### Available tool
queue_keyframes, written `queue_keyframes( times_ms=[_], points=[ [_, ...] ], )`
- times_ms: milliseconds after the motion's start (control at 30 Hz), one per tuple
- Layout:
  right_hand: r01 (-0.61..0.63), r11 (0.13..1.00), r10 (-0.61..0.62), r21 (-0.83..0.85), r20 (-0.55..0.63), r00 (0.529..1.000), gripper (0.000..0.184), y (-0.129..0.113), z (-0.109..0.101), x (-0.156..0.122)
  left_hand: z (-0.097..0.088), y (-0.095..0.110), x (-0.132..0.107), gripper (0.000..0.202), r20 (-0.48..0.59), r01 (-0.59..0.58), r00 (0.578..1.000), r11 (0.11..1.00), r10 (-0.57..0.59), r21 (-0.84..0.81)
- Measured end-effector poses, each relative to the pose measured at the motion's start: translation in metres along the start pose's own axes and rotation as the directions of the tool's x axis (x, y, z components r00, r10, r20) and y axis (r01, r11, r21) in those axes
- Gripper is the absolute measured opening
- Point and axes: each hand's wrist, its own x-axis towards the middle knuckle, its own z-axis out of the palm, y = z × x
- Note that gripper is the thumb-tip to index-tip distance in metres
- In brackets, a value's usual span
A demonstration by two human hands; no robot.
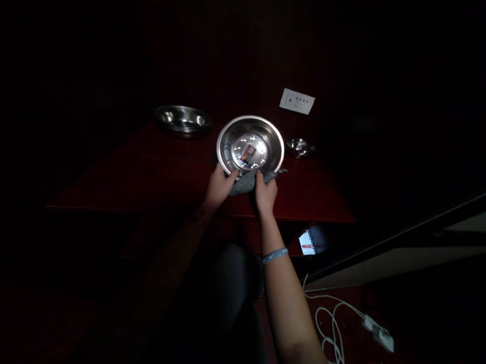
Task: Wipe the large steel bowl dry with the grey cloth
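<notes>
A shiny steel bowl (233, 143) with a dark and orange label on its inner base is tilted toward me above the red table (177, 186). My left hand (220, 185) grips the near left of its rim, thumb on the inside edge. At the near right, my right hand (266, 193) is closed on a grey cloth (244, 184) pressed against the same rim. The cloth bunches between the two hands, and a loose corner sticks out past the right one. Fingers under the bowl are hidden.
A wide steel bowl (182, 128) stands on the table at the back left, and a smaller steel bowl (300, 147) at the back right. Behind is a wall socket (297, 101). Below right are a lit screen (307, 243), a white cable (333, 319) and a power strip (377, 333).
</notes>
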Motion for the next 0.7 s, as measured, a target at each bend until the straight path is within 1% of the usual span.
queue_keyframes(
  times_ms=[267, 500, 700],
  points=[
    [0.003, 1.0, -0.003, 0.004, 0.003, 1.0, 0.028, 0.0005, 0.0004, 0.0002, -0.0002, 0.0055, -0.0018, 0.034, -0.006, 0.036, 0.999, 0.998, -0.036, 0.055],
    [-0.005, 1.0, 0.005, 0.008, 0.002, 1.0, 0.027, 0.0002, -0.0001, -0.0004, 0.0008, 0.008, -0.0029, 0.031, -0.022, 0.006, 1.0, 0.999, -0.005, 0.037],
    [-0.007, 1.0, 0.007, 0.019, 0.006, 1.0, 0.026, -0.0002, -0.0004, -0.0005, 0.0001, 0.0051, -0.0022, 0.031, -0.022, 0.019, 1.0, 0.999, -0.018, 0.05]
  ],
)
